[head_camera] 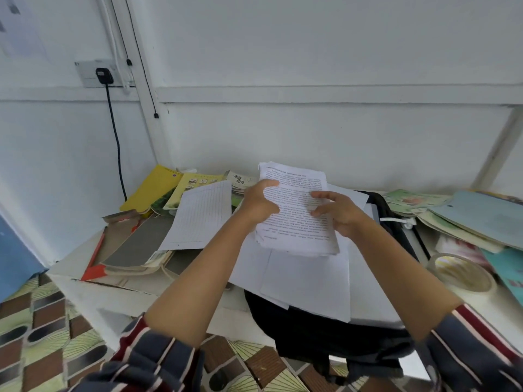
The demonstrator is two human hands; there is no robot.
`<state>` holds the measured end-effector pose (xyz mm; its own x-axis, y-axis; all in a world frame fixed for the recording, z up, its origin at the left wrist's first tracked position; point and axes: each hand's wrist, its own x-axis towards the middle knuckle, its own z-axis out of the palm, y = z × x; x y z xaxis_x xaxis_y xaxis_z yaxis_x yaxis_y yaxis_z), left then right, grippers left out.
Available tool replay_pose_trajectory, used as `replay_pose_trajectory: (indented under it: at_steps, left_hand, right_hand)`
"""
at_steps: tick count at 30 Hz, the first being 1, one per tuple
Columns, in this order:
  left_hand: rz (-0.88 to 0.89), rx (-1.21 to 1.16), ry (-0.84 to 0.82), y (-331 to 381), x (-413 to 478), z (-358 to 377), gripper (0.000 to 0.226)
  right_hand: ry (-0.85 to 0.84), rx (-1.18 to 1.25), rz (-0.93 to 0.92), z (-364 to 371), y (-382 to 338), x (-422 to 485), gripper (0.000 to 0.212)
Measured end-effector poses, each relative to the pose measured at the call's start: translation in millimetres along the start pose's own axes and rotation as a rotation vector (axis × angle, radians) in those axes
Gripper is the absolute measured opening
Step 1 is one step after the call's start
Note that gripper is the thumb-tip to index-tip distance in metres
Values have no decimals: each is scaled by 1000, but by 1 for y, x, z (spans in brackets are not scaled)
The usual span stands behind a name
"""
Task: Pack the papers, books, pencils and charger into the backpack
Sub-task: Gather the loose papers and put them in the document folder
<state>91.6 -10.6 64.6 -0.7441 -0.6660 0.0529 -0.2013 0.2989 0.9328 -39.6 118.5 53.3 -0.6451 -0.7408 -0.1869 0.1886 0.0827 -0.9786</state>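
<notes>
A stack of printed papers (294, 224) is lifted above the table, tilted toward me. My left hand (259, 203) grips its left edge, thumb on top. My right hand (338, 210) holds the right edge with fingers curled over the top sheet. Under the stack lie loose white sheets (305, 281) spread over a black backpack (319, 332) that hangs over the table's front edge. A lined sheet (198, 216) rests to the left on books (135, 250). Yellow and green books (169, 188) lean at the back left. A black charger (104, 75) is plugged into the wall socket.
A white table (113, 290) stands against the white wall. A pile of thin books and folders (464, 219) lies at the right, with a roll of clear tape (461, 274) in front of it. A black cable (117, 142) drops from the socket. Patterned floor shows below.
</notes>
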Motion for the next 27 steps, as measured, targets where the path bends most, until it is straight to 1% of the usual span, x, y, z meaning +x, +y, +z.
replay_pose_trajectory:
  at_steps: [2, 6, 8, 10, 12, 13, 16, 18, 21, 25, 27]
  left_hand:
    - [-66, 52, -71, 3, -2, 3, 66]
    - [-230, 223, -243, -3, -15, 16, 82]
    - [-273, 310, -330, -9, -24, 25, 80]
    - [-270, 421, -386, -14, -34, 36, 68]
    - [-230, 562, -398, -19, -39, 45, 61]
    - [-217, 612, -389, -23, -40, 49, 61]
    - [-230, 692, -354, -32, -44, 59, 72]
    - [-205, 738, -316, -37, -47, 63, 74]
    - [-176, 831, -285, -39, -50, 63, 71]
    - [-173, 839, -311, -39, -51, 58, 73]
    - [-173, 831, -320, -38, -52, 56, 73]
  right_hand:
    - [27, -33, 32, -7, -1, -10, 44]
    - [151, -270, 108, -15, 14, -33, 57]
    - [207, -385, 137, -14, 26, -46, 60]
    - [269, -468, 146, -11, 40, -59, 60]
    - [320, -548, 143, -8, 53, -67, 59]
    - [337, -595, 143, -6, 60, -70, 60]
    - [380, -714, 137, 0, 70, -74, 59]
    - [405, -695, 141, 4, 71, -75, 58]
    - [421, -569, 161, 8, 67, -73, 58]
    - [455, -392, 175, 3, 63, -70, 52]
    - [443, -329, 188, 1, 61, -70, 50]
